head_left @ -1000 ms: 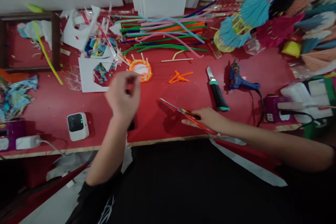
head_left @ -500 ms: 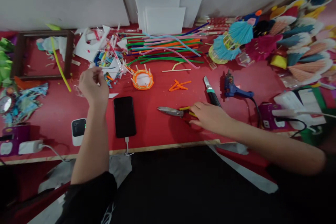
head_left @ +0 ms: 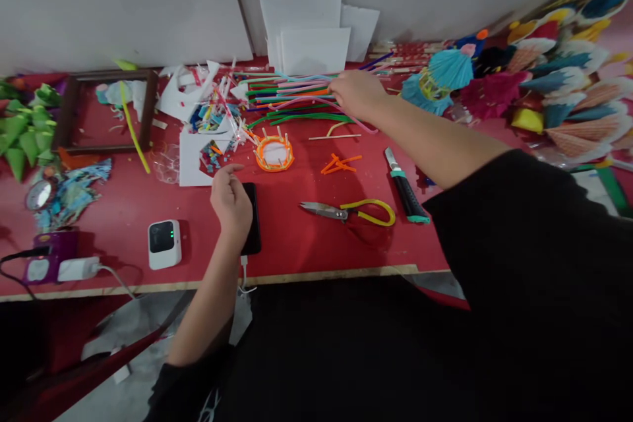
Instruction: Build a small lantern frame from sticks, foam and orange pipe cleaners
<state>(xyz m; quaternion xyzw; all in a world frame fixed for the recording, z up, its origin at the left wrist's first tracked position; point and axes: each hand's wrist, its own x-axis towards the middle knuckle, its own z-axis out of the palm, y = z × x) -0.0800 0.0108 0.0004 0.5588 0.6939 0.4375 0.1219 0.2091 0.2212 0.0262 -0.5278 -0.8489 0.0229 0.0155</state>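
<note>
Reaching among the pipe cleaners [head_left: 304, 93], the right hand [head_left: 359, 93] hides whether its fingers [head_left: 337, 86] hold one; the left hand [head_left: 231, 204], loosely curled, contents unclear, has shifted near the phone [head_left: 254, 227]; the scissors [head_left: 344, 213], now released, lie on the tabletop [head_left: 287, 254].

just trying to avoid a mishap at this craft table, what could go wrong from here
1. The knife lies with its blade exposed near the right sleeve; drawing that arm back carelessly might catch it.
2. The right hand is at loosely piled, crossing pipe cleaners; pulling one could drag others along.
3. The left hand partly covers the phone, whose white cable runs over the table edge; a snag could pull it off.
</note>
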